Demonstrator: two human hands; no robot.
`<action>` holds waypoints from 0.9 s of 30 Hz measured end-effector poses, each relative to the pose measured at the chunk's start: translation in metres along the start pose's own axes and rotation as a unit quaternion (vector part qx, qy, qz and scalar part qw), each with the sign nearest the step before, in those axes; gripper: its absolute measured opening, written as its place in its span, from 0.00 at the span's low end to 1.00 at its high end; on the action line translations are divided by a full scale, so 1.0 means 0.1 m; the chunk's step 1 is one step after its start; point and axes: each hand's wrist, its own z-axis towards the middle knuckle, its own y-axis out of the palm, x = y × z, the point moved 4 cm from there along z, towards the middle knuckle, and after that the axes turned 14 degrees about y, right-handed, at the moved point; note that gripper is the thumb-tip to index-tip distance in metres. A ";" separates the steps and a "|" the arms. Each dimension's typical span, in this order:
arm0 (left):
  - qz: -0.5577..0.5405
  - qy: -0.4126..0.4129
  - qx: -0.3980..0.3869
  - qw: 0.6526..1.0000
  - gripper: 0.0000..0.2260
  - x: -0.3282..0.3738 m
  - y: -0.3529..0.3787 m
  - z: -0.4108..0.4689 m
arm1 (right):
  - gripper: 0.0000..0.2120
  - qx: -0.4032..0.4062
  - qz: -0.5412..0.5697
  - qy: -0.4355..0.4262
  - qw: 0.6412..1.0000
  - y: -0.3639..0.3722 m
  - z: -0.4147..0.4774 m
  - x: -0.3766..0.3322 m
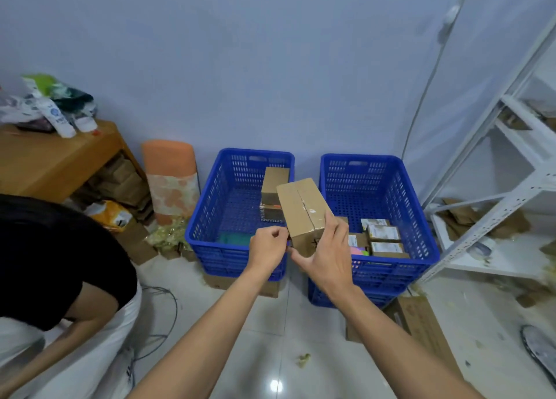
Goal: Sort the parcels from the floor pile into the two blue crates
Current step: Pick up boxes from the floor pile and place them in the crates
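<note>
Cardboard parcel [302,212], taped along its top seam, held in the air just in front of the two blue crates, over the gap between them, long side pointing away.

Pale glossy floor [270,332] underneath, strewn with yellowish scraps. White metal rack [517,164] at the far right, torn brown cardboard on its lower shelves. Wooden desk [54,158] at the left, loaded with white bottles [58,118] and crumpled bags, brown boxes packed beneath. Another person [60,263] in a black top and pale trousers, bent low at the near left. Left crate [234,260] and right crate [421,218] side by side against the wall, close but apart. Orange rolled mat [168,170] upright between desk and left crate. Flattened carton [421,323] lying on the floor by the right crate's near corner. Grey cables [162,296] looped on the tiles beside the person.

Right hand [328,257] clamped on the parcel's near end, fingers up its right side, thumb under the left edge. Left hand [267,249] with fingers curled, fingertips pinching the parcel's near left corner.

Inside the left crate: a plain cardboard box [273,182], a dark printed box [270,213] touching its near end, and something teal [233,237] by the front wall, partly hidden. Inside the right crate: several small labelled boxes [383,232] lying flat at the near right, with bright pink and green items [356,251] beside them, too hidden to name.
</note>
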 end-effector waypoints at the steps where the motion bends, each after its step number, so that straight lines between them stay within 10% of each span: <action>1: -0.004 0.000 -0.006 1.000 0.14 -0.03 -0.03 0.05 | 0.57 -0.004 0.004 0.001 1.000 0.02 0.03 -0.03; 13: 0.013 -0.034 -0.035 0.999 0.24 -0.45 -0.18 0.91 | 0.47 -0.148 0.141 0.056 0.977 0.32 1.00 -0.13; 27: -0.068 -0.129 0.033 0.989 0.36 -0.95 -0.41 2.06 | 0.45 -0.395 0.251 0.157 0.870 1.01 2.59 -0.19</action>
